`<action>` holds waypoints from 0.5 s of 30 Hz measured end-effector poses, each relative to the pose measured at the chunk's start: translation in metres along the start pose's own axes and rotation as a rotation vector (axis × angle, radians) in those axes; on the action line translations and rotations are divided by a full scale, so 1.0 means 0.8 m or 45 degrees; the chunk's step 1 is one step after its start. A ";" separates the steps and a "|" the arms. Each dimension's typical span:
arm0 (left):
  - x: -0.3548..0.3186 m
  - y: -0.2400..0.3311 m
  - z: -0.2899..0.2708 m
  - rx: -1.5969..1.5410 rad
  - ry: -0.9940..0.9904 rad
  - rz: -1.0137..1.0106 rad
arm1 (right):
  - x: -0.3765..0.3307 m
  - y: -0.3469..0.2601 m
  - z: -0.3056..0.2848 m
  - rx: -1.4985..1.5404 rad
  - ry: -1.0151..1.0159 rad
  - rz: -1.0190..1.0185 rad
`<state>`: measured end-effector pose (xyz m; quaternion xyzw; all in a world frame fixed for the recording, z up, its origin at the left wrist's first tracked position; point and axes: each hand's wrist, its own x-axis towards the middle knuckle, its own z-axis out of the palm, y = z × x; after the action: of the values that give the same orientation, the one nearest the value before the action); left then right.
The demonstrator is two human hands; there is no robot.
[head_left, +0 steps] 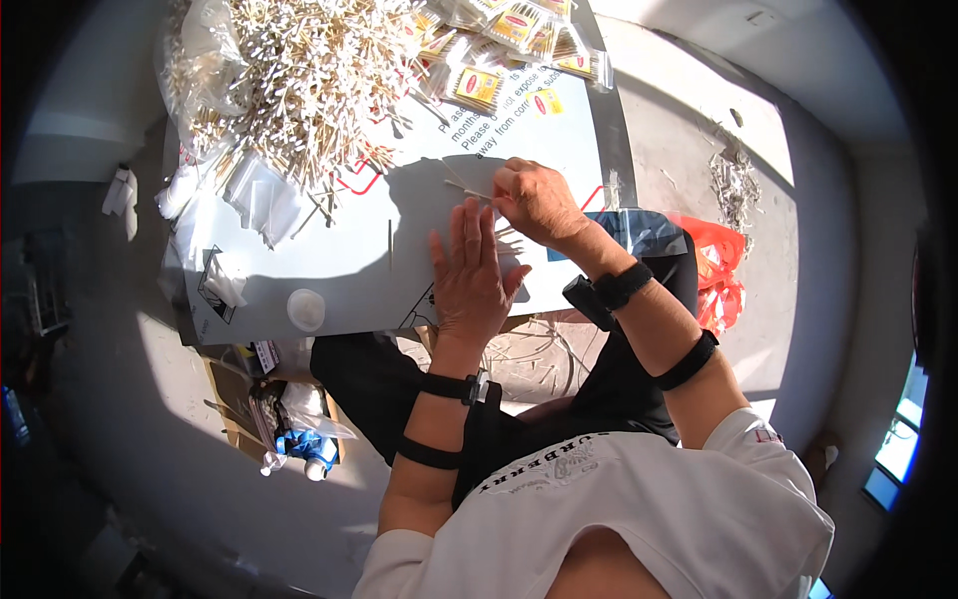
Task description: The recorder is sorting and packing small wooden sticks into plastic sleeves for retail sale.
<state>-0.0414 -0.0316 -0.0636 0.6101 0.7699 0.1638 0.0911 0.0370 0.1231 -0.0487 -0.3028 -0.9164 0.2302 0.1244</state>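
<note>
My left hand [469, 280] lies flat on the pale printed board [339, 240], palm down, fingers stretched out. A few cotton swabs [509, 238] show beside its palm, partly hidden by it. Just beyond and to the right, my right hand [539, 203] is closed, its fingertips pinched close to the left fingertips. A cotton swab [465, 190] sticks out leftward from that pinch; whether more are held is hidden. A large heap of loose cotton swabs [309, 80] covers the board's far left. Filled clear packets of swabs with yellow labels [477, 88] are piled at the far right.
Empty clear bags [264, 195] lie below the heap. A round white lid or dish [305, 310] sits near the front edge, and a dark thin stick [390, 245] lies mid-board. A red plastic bag [720, 275] is on the right; a cardboard box [235, 404] stands below left.
</note>
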 end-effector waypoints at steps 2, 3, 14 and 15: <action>0.001 -0.001 0.000 0.041 -0.017 0.023 | 0.001 -0.003 -0.006 -0.008 -0.066 0.016; 0.001 -0.001 0.001 0.041 -0.019 0.019 | 0.005 -0.003 -0.009 -0.009 -0.242 0.021; 0.004 0.001 0.009 0.041 0.015 0.030 | 0.065 0.016 -0.006 0.097 -0.083 -0.553; 0.004 0.001 0.010 0.030 0.036 0.041 | 0.056 0.021 -0.007 0.092 -0.084 -0.550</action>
<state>-0.0388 -0.0270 -0.0703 0.6210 0.7631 0.1648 0.0703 0.0126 0.1646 -0.0483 -0.0873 -0.9547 0.2408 0.1516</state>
